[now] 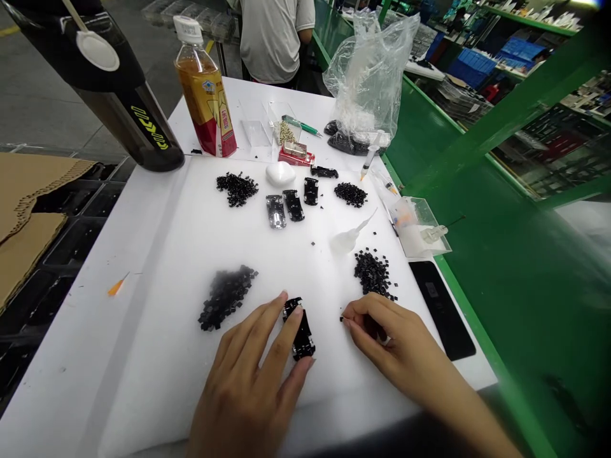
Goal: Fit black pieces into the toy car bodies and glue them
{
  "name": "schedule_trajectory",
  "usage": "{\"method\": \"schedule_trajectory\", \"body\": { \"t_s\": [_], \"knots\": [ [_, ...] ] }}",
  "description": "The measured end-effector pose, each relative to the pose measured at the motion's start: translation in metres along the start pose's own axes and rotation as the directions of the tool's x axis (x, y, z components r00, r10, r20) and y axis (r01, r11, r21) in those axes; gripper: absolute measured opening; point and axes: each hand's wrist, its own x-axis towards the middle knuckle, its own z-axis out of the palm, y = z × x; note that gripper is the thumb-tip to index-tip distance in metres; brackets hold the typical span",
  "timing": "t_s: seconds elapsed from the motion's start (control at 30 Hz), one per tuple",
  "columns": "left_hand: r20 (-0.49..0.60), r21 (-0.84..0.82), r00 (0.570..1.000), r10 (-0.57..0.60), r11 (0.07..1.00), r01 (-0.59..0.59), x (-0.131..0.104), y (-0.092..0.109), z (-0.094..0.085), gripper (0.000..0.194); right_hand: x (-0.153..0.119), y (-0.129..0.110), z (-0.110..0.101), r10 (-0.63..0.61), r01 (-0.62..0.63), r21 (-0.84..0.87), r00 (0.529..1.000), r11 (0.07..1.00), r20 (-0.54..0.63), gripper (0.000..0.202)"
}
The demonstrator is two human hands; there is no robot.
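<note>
Across our white tabletop [157, 286], mostly open between the near black piles [373, 273], with a black slab [443, 315] along its right edge, our left hand [248, 375], fingers spread, holds a black part [302, 334] toward the front while our right hand [398, 340], just beside, pinches a tiny piece [342, 319].

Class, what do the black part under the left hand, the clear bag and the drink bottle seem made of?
Black part: probably plastic or painted metal, glossy, given its sharp highlights.
Clear bag: thin, shiny plastic film, crinkled and transparent.
Drink bottle: likely smooth plastic, transparent near its neck.
</note>
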Motion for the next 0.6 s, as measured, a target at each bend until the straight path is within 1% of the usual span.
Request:
{"method": "schedule_trajectory", "body": {
  "t_s": [0.13,0.23,0.3,0.37,0.5,0.6],
  "knots": [
    [-0.012,-0.04,0.999,-0.035,0.999,0.034,-0.002,-0.001,-0.002,0.042,0.004,0.0,-0.002,-0.059,0.064,-0.082,0.996,0.995,0.069,0.012],
    [0.044,-0.095,0.997,-0.062,0.993,0.066,-0.003,-0.002,-0.006,0.045,0.004,0.001,-0.003,-0.123,0.136,-0.138,0.988,0.981,0.095,0.01],
    [0.082,-0.116,0.994,-0.072,0.99,0.081,-0.003,-0.003,-0.008,0.046,0.002,0.001,-0.003,-0.168,0.181,-0.184,0.982,0.966,0.087,0.01],
    [0.094,-0.12,0.993,-0.076,0.989,0.087,-0.002,-0.002,-0.008,0.045,-0.001,-0.001,-0.001,-0.207,0.221,-0.194,0.974,0.956,0.091,0.011],
    [0.108,-0.099,0.992,-0.063,0.992,0.074,0.0,-0.001,-0.006,0.043,-0.005,-0.01,0.01,-0.312,0.33,-0.15,0.941,0.932,0.131,0.011],
    [0.137,-0.085,0.988,-0.067,0.993,0.08,0.0,0.0,-0.006,0.041,-0.005,-0.014,0.02,-0.412,0.423,-0.239,0.906,0.874,0.096,0.013]
  ]
}}
